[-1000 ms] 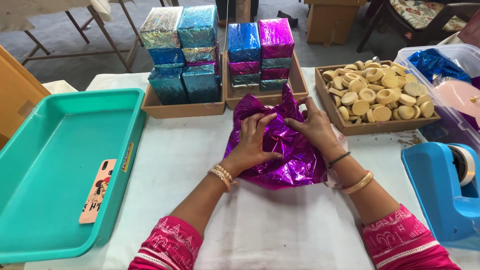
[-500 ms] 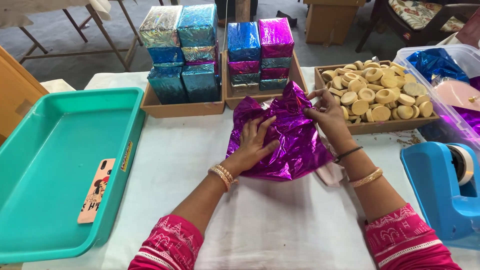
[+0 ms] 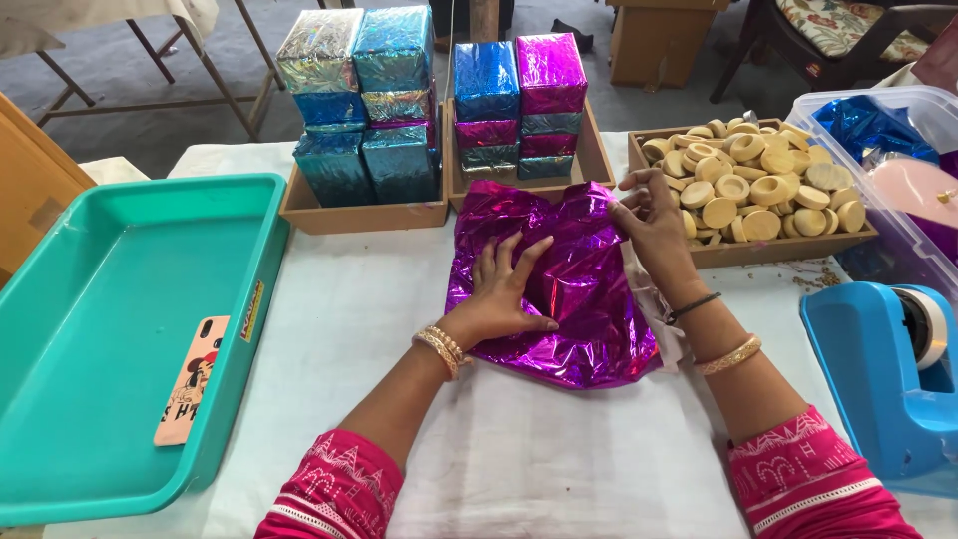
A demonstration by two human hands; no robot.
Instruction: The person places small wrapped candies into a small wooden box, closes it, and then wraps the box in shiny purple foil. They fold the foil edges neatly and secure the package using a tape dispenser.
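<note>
Two hands work one purple foil sheet [image 3: 559,289] at the bench [image 3: 359,329] centre. Left hand [image 3: 504,294] lies open, fingers spread, pressing it flat; right hand [image 3: 649,220] pinches its edge at two o'clock. Pulling that edge taut should likely keep the fold crisp.

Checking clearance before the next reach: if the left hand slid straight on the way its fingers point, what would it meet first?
Beyond the foil under the left hand, probably the middle tray's front wall; depth is hard to judge.
</note>
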